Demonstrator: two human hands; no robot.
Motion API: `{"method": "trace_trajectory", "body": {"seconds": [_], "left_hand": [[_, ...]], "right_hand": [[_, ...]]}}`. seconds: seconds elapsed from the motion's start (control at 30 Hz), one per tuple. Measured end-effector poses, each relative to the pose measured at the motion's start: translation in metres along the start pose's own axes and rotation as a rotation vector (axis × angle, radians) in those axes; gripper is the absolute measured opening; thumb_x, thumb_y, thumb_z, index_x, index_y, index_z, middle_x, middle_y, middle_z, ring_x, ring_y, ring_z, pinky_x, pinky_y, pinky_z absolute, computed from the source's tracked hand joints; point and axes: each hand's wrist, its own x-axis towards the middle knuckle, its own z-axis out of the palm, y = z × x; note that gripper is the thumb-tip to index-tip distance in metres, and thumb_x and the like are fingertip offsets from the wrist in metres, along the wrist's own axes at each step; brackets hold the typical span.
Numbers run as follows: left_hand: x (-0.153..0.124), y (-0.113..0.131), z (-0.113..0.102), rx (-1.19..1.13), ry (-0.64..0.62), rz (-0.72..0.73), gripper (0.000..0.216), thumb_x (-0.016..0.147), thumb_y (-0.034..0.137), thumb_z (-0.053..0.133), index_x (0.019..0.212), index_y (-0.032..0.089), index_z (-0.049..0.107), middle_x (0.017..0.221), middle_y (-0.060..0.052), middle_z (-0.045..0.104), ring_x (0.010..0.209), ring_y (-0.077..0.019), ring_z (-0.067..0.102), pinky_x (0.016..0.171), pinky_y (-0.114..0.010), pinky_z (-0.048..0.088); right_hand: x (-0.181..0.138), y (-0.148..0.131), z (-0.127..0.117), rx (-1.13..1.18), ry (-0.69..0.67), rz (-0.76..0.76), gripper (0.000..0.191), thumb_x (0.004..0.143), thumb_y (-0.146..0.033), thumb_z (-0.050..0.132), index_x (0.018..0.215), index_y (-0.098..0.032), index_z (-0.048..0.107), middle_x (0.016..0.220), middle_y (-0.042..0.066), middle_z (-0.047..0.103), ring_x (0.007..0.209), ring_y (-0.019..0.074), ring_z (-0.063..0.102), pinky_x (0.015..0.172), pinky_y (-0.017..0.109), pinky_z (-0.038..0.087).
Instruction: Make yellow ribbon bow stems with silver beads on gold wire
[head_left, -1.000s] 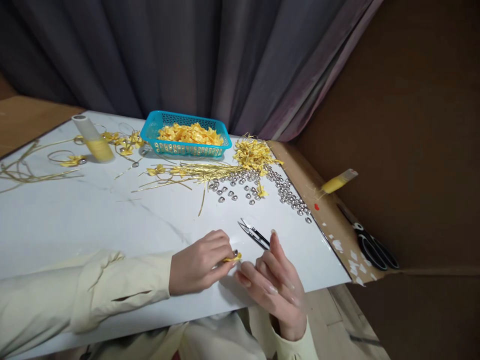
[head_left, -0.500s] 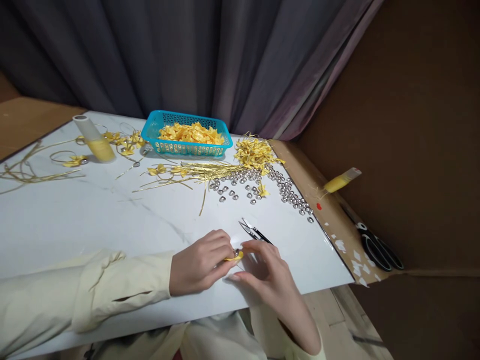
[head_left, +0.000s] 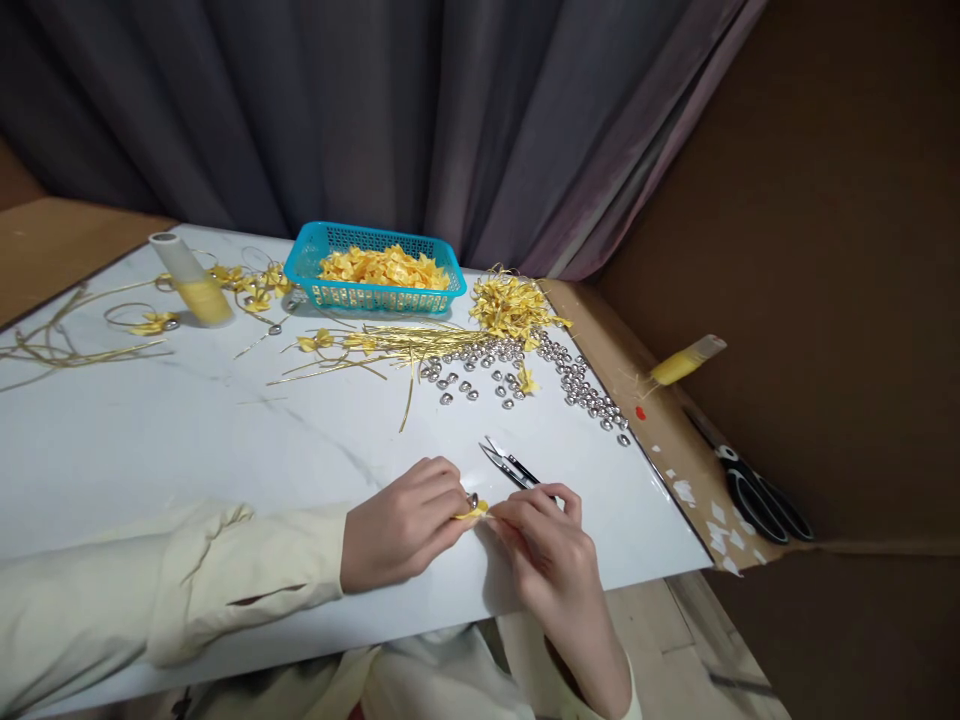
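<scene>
My left hand (head_left: 405, 525) pinches a small yellow flower (head_left: 475, 513) between thumb and fingertips, with a shiny silver bead (head_left: 472, 500) at its upper side. My right hand (head_left: 553, 545) is closed in a pinch close to the flower's right edge; what lies between its fingertips is too small to make out. Just beyond the right hand's knuckles lie thread snips (head_left: 506, 462) with black handles, blades pointing away to the left and apart.
A blue basket (head_left: 384, 300) of yellow flowers stands at the back. Gold wire stems (head_left: 420, 342), a flower bunch (head_left: 510, 303) and many silver beads (head_left: 577, 382) lie in front. Thread spools (head_left: 196, 285) stand left and lie right (head_left: 686, 362). Large scissors (head_left: 754, 490) rest at right.
My right thumb and fingers, parted before, have come together in a pinch at the flower's right edge. My left hand keeps its hold on the flower, almost unmoved.
</scene>
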Motion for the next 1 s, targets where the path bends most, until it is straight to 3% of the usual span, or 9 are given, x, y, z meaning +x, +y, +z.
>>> {"method": "trace_trajectory", "body": {"seconds": [0.13, 0.33, 0.5, 0.63, 0.8, 0.9, 1.0], "left_hand": [[0.000, -0.001, 0.000, 0.013, -0.032, 0.003, 0.017, 0.091, 0.013, 0.040, 0.081, 0.013, 0.053, 0.076, -0.007, 0.056, 0.080, -0.0184, 0.047, 0.074, -0.032, 0.041], [0.002, 0.001, 0.001, 0.015, -0.063, 0.048, 0.020, 0.090, 0.010, 0.038, 0.076, 0.012, 0.051, 0.073, -0.008, 0.054, 0.072, -0.0172, 0.046, 0.068, -0.030, 0.041], [0.003, 0.001, 0.001, -0.092, -0.082, -0.021, 0.020, 0.089, 0.011, 0.038, 0.073, 0.013, 0.051, 0.071, -0.007, 0.054, 0.072, -0.0163, 0.046, 0.068, -0.028, 0.040], [0.006, -0.004, -0.001, -0.239, -0.121, -0.230, 0.021, 0.089, 0.020, 0.045, 0.072, 0.014, 0.054, 0.072, -0.005, 0.056, 0.072, -0.0149, 0.049, 0.067, -0.026, 0.040], [0.011, -0.011, -0.005, -0.485, -0.133, -0.590, 0.031, 0.086, 0.036, 0.048, 0.069, 0.013, 0.058, 0.068, 0.000, 0.055, 0.062, -0.0111, 0.047, 0.061, -0.024, 0.037], [0.012, -0.013, -0.005, -0.628, -0.086, -0.676, 0.034, 0.085, 0.042, 0.046, 0.068, 0.014, 0.053, 0.065, 0.001, 0.051, 0.064, -0.0118, 0.045, 0.061, -0.024, 0.037], [0.013, -0.012, -0.006, -0.792, -0.008, -0.702, 0.023, 0.080, 0.038, 0.055, 0.077, 0.016, 0.048, 0.070, 0.002, 0.049, 0.068, -0.0118, 0.046, 0.064, -0.023, 0.038]], "right_hand": [[0.002, -0.003, 0.004, -0.009, 0.081, -0.023, 0.021, 0.081, -0.005, 0.041, 0.075, -0.020, 0.053, 0.062, -0.003, 0.055, 0.057, 0.0129, 0.051, 0.078, 0.036, 0.032], [0.003, -0.003, 0.017, -0.064, 0.215, -0.024, 0.029, 0.083, -0.004, 0.039, 0.059, -0.021, 0.035, 0.053, -0.005, 0.034, 0.051, 0.0116, 0.033, 0.070, 0.032, 0.034], [0.005, -0.001, 0.021, -0.084, 0.252, -0.074, 0.026, 0.082, -0.002, 0.038, 0.064, -0.020, 0.042, 0.053, -0.005, 0.036, 0.050, 0.0114, 0.035, 0.072, 0.032, 0.036], [0.009, 0.004, 0.012, -0.126, 0.215, -0.123, 0.024, 0.082, -0.001, 0.040, 0.073, -0.018, 0.054, 0.055, -0.005, 0.047, 0.056, 0.0113, 0.047, 0.076, 0.033, 0.035], [0.020, 0.003, -0.004, -0.209, 0.142, -0.203, 0.029, 0.079, 0.002, 0.044, 0.086, -0.020, 0.062, 0.076, 0.000, 0.067, 0.085, 0.0168, 0.060, 0.085, 0.038, 0.029], [0.028, -0.005, -0.009, -0.193, 0.158, -0.238, 0.029, 0.079, 0.002, 0.046, 0.086, -0.021, 0.063, 0.086, 0.001, 0.069, 0.092, 0.0182, 0.059, 0.084, 0.038, 0.030], [0.033, -0.015, -0.009, -0.147, 0.154, -0.249, 0.030, 0.080, 0.001, 0.046, 0.088, -0.022, 0.065, 0.082, 0.001, 0.069, 0.088, 0.0178, 0.058, 0.081, 0.037, 0.030]]}}
